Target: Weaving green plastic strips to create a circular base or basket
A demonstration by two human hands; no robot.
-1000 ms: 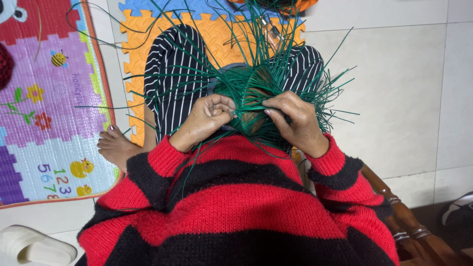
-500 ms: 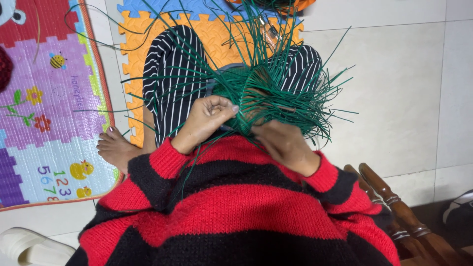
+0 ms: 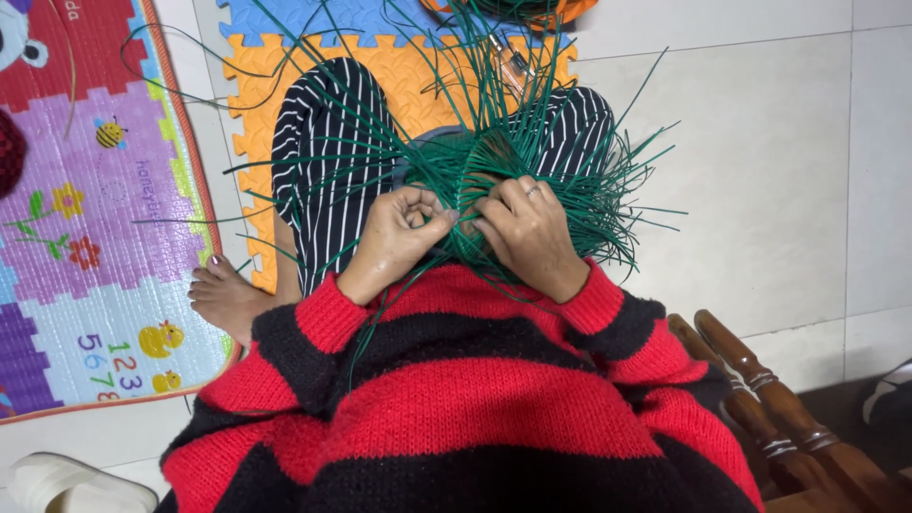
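Observation:
A half-woven piece of dark green strips (image 3: pixel 475 161) rests on my lap, with many loose strip ends fanning out over my striped trousers (image 3: pixel 328 171). My left hand (image 3: pixel 399 233) pinches a green strip between thumb and fingers at the near edge of the weave. My right hand (image 3: pixel 527 228), with a ring on one finger, presses its fingers onto the weave right beside the left hand. The two hands almost touch. My red and black striped sweater (image 3: pixel 475 399) fills the lower part of the view.
An orange and blue foam mat (image 3: pixel 247 104) lies under my legs, with a colourful play mat (image 3: pixel 85 237) to the left. My bare foot (image 3: pixel 223 294) rests at its edge. A wooden chair arm (image 3: pixel 788 418) is at lower right, a white slipper (image 3: pixel 66 484) at lower left.
My right hand dropped toward my sweater half a second ago and has come back up onto the weave. The left hand stayed at the weave's edge, gripping strips.

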